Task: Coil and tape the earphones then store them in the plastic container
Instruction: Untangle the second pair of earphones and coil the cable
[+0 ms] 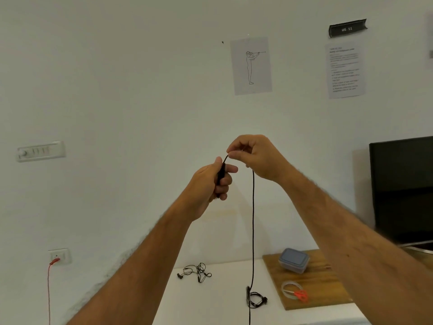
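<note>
Both hands are raised in front of the white wall. My left hand (214, 181) grips the black end piece of an earphone cable (253, 219). My right hand (254, 156) pinches the same cable just above, where it bends over. From there the cable hangs straight down to the white table (225, 301), where its earbud end (256, 299) lies in a small heap. A second, tangled pair of black earphones (195, 272) lies on the table to the left. The grey lidded plastic container (294, 260) sits on a wooden board (323, 289).
A clear tape roll (290, 290) and red-handled scissors (301, 295) lie on the board near its front. A black monitor (403, 186) stands at the right. The wall carries paper sheets, a switch panel and a socket with a red cord (49, 289).
</note>
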Available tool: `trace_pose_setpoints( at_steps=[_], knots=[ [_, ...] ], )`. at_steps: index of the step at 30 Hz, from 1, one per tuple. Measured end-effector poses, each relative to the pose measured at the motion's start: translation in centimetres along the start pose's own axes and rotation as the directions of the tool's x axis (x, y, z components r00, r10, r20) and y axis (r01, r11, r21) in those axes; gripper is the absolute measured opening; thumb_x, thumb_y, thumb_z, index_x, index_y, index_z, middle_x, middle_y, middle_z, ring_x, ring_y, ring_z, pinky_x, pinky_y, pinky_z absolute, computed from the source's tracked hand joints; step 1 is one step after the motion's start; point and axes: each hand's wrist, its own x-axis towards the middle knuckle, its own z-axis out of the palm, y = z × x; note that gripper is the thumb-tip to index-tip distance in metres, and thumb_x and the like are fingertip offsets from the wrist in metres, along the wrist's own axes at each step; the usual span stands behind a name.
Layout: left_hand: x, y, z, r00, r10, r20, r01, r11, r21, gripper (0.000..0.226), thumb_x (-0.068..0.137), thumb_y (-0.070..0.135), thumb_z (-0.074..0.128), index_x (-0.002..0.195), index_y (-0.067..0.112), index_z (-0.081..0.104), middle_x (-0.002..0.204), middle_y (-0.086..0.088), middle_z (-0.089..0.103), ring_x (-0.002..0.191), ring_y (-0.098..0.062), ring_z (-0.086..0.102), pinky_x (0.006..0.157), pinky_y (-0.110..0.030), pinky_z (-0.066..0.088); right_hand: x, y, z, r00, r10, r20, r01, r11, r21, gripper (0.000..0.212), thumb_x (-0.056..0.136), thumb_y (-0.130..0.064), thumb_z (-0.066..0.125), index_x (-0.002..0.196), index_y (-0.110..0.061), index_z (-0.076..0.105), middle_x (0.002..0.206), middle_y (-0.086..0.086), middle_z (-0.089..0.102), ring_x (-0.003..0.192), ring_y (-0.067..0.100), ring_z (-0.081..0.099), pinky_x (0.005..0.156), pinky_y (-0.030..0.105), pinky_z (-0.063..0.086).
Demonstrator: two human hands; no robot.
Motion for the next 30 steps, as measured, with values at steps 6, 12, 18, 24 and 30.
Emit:
trace_pose_setpoints(
  at_steps=[6,12,18,24,30],
  knots=[
    [-0.4,0.6,0.6,0.995,0.086,0.058,-0.081,0.993,-0.086,0.034,0.103,0.017,0.027,0.099,0.007,0.059,0.065,0.0,0.044,0.057,-0.014,0.035,0.058,-0.03,0.038,-1.5,1.1,1.7,0.988,0.148,0.045,-0.153,0.903,0.402,0.009,0.093,-0.008,0.063,0.086,-0.008,0.069,0.073,0.016,0.064,0.061,0.021,0.055,0.054,0.028,0.047],
    [0.1,0.7,0.3,0.987,0.127,0.096,-0.12,0.99,-0.068,0.032,0.105,0.015,0.029,0.106,0.003,0.058,0.071,-0.001,0.054,0.065,-0.016,0.051,0.063,-0.029,0.049,-4.3,1.2,4.6,0.958,0.227,0.176,-0.287,0.774,0.565,0.039,0.097,0.0,0.049,0.068,-0.022,0.064,0.059,-0.001,0.059,0.054,0.018,0.056,0.057,0.033,0.05],
    [0.6,1.0,-0.3,0.988,0.154,0.032,-0.148,0.979,-0.139,0.03,0.107,0.016,0.031,0.111,0.007,0.059,0.079,0.0,0.066,0.077,-0.016,0.064,0.074,-0.03,0.057,-7.0,1.4,6.8,0.907,0.271,0.321,-0.401,0.787,0.469,0.02,0.101,-0.007,0.049,0.097,-0.006,0.068,0.07,0.007,0.06,0.056,0.018,0.057,0.057,0.029,0.052],
    [1.3,0.6,-1.0,0.968,0.227,-0.105,-0.229,0.973,-0.005,0.029,0.107,0.013,0.03,0.109,0.009,0.059,0.08,-0.001,0.07,0.082,-0.02,0.069,0.085,-0.035,0.058,-8.2,0.7,6.0,0.82,0.268,0.507,-0.423,0.879,0.221,0.023,0.103,-0.015,0.047,0.113,-0.009,0.067,0.072,0.005,0.059,0.056,0.018,0.057,0.057,0.032,0.053],
    [1.4,-0.5,-2.0,0.946,0.286,-0.155,-0.246,0.941,0.233,0.027,0.105,0.011,0.034,0.105,0.009,0.061,0.085,-0.008,0.072,0.086,-0.021,0.072,0.084,-0.026,0.056,-7.0,-1.5,3.4,0.869,0.201,0.452,-0.272,0.957,0.097,0.018,0.1,-0.019,0.054,0.107,-0.012,0.068,0.065,0.003,0.046,0.055,0.011,0.046,0.052,0.029,0.05]
  ],
)
